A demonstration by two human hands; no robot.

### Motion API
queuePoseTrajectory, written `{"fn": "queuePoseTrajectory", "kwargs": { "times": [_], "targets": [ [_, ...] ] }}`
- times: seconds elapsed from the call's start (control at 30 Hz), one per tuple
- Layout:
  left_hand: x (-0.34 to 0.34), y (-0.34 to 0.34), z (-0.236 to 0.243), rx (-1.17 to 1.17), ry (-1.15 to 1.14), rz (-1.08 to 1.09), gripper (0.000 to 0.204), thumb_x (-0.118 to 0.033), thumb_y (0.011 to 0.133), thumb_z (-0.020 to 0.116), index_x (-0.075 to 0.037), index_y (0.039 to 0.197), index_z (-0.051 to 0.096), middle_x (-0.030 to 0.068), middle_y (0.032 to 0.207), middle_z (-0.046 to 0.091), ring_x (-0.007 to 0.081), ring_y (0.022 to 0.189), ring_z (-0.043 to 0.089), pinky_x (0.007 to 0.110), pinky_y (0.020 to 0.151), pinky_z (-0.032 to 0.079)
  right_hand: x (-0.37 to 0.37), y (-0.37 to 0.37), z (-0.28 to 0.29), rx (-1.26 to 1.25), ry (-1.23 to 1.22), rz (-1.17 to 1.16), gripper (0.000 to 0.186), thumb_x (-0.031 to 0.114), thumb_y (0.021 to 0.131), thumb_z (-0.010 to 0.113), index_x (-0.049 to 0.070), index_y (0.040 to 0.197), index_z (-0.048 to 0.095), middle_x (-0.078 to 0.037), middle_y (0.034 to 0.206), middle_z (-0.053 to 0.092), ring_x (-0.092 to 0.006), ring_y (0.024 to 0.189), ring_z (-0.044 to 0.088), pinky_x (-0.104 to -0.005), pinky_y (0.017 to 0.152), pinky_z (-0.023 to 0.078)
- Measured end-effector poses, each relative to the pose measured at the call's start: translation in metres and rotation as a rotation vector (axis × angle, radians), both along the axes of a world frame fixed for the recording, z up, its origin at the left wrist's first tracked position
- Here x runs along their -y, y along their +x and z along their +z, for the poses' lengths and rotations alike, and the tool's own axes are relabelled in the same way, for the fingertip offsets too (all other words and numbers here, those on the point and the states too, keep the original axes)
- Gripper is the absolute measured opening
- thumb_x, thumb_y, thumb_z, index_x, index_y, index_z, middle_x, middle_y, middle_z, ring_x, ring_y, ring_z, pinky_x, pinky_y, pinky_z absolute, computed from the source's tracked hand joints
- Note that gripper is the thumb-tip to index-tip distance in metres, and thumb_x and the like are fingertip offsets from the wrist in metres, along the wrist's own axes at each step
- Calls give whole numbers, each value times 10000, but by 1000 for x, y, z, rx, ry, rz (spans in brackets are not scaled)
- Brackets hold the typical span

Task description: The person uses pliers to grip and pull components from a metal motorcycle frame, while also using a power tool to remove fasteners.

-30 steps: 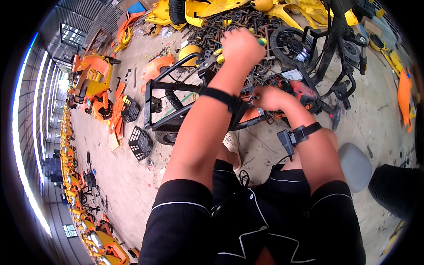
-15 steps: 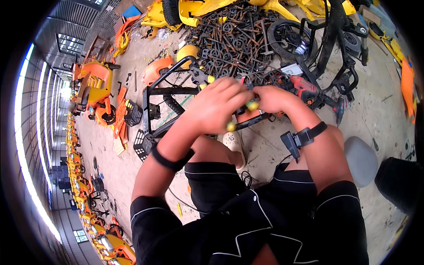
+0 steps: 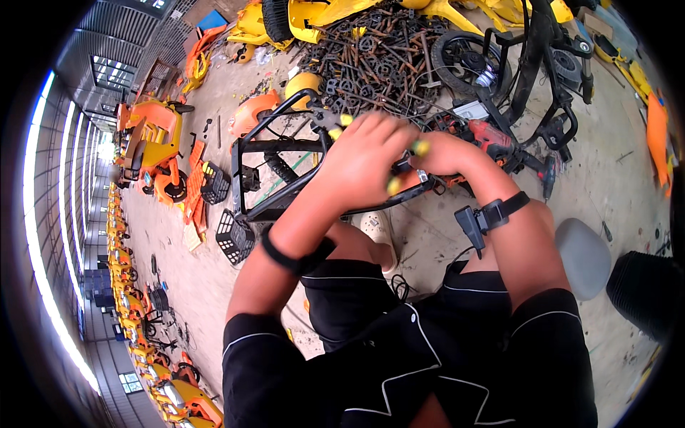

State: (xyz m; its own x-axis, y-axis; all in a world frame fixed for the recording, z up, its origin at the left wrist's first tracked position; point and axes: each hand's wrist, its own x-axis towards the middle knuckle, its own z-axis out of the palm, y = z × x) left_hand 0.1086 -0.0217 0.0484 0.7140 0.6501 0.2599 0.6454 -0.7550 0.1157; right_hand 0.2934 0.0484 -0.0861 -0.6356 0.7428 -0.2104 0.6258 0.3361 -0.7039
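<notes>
My left hand (image 3: 367,157) is wrapped around a pair of pliers (image 3: 326,123) with yellow-and-black handles. Their dark jaws point to the far left, past my knuckles, and the yellow handle ends stick out on the right. Beside it, my right hand (image 3: 446,153) has its fingers curled in by the handle ends; whatever they pinch is hidden. Both hands are over a black tubular bike frame (image 3: 285,146) in front of my knees. Close to my right hand lies a red cordless power tool (image 3: 491,137) among cables and parts.
A heap of rusty metal parts (image 3: 382,68) spreads beyond the frame, next to a wheel (image 3: 467,63). Black plastic baskets (image 3: 235,239) sit at the left. A grey seat-like pad (image 3: 583,259) is on the right. Yellow scooters (image 3: 153,139) line the far left.
My left hand and the pliers have shifted slightly to the right, and my left forearm has swung right, uncovering more of a basket. My right hand has barely moved.
</notes>
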Motion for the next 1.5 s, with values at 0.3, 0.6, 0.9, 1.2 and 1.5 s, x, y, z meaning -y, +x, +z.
{"fn": "queuePoseTrajectory", "kwargs": {
  "times": [0.3,0.6,0.9,1.2,1.5],
  "targets": [
    [1,-21,16,-122,-56,-106,530,-128,665,722,-74,1186,635,126,1185,650,345,1139,594,465,1038,467,9,-6,1,57,-10,-12,440,324,877,692,16,1190,664,-215,1106,720,-389,1054,684,-457,912,534],
    [-117,43,6,10,19,743,471,-207,784,663,27,1191,633,272,1144,676,428,1127,628,502,991,511,3,-13,-3,34,-12,-2,422,319,864,686,32,1173,679,-222,1119,716,-401,1044,681,-463,890,533],
    [29,-53,12,-148,-15,-177,611,-61,623,698,-70,1231,628,124,1250,633,346,1247,573,495,1156,417,10,-9,12,49,-16,-20,417,310,867,666,35,1182,675,-215,1110,721,-384,1051,690,-455,909,536],
    [-38,11,5,5,-5,105,580,-57,612,685,-3,1186,621,192,1094,652,405,1057,595,483,956,490,9,-14,15,93,-36,6,414,318,853,674,39,1157,700,-210,1064,730,-382,1018,697,-460,870,540],
    [-76,38,-7,-61,59,462,486,-201,713,672,-7,1157,637,181,1147,666,356,1145,595,450,1018,455,0,-4,-3,34,5,-12,423,327,877,686,25,1171,658,-228,1065,722,-401,1019,687,-465,876,536]
  ]
}}
